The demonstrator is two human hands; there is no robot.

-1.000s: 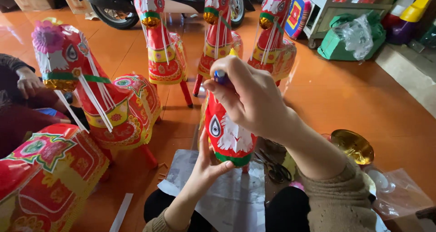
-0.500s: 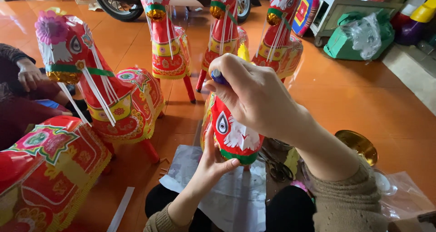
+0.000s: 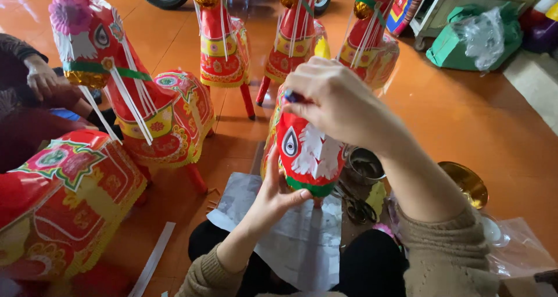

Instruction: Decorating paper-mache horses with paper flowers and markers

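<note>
Red paper horse head [image 3: 307, 154] w/ white mane

- The paper horse head [image 3: 308, 151] shines with glossy red foil, white paper fringe glued on.
- The floor [image 3: 465, 117] is smooth orange tile with a wet-looking gloss.
- A matt grey paper sheet [image 3: 290, 239] lies creased.
- A gold bowl [image 3: 465, 181] looks like polished metal.
- The sleeve [image 3: 447, 256] is ribbed knit wool.

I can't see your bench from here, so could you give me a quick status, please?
Left hand cups red paper horse head from below. Right hand pinches small blue-tipped piece on top. Scissors lie beside, nothing blocking.
</note>
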